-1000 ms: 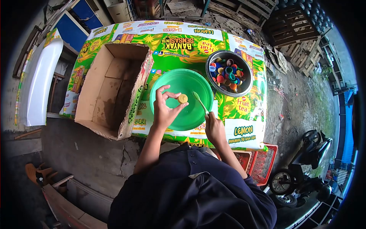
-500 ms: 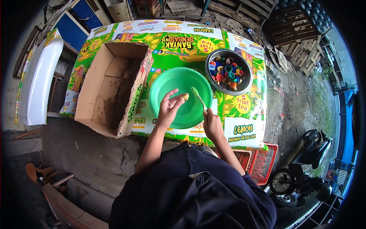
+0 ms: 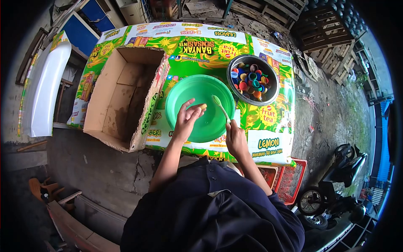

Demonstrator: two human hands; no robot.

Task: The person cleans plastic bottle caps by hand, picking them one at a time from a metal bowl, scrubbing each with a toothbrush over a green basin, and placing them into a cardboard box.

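Observation:
Over a green basin (image 3: 176,90), my left hand (image 3: 187,119) pinches a small yellowish cap (image 3: 203,107) between its fingertips. My right hand (image 3: 236,136) is wrapped round the handle of a toothbrush (image 3: 221,107), whose pale green head points up and away over the basin. Brush and cap are apart. Right of the basin, a dark metal bowl (image 3: 274,90) holds several bottle caps (image 3: 252,76) in red, blue, green and other colours.
A cardboard box (image 3: 111,98), its top open, stands left of the basin. Both rest on a table with a printed green cover (image 3: 268,115). Red crates (image 3: 289,185) lie by the near right corner. A motorcycle (image 3: 331,185) is at the right.
The view has shifted very slightly. The toothbrush head and the cap have moved little, and both hands keep their holds.

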